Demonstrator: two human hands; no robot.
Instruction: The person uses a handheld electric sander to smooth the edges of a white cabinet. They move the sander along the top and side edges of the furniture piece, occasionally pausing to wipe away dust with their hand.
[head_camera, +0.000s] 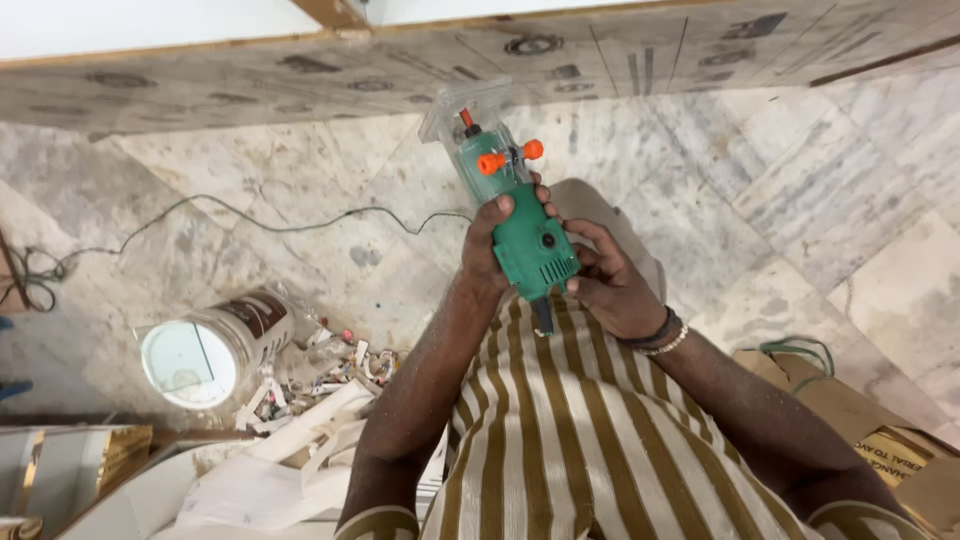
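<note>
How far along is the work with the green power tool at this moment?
Done: nothing cut or finished shows; scraps lie on the marble floor beside a tipped plastic jar. In hand: the left hand and right hand hold the green trimmer up, clear base away from the body, touching no workpiece. Left: any cutting; no workpiece sits under the tool.

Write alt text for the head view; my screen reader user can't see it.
Both hands, left hand and right hand, hold a green trimmer router with orange knobs above a marble floor. A tipped plastic jar lies beside scattered scraps.
</note>
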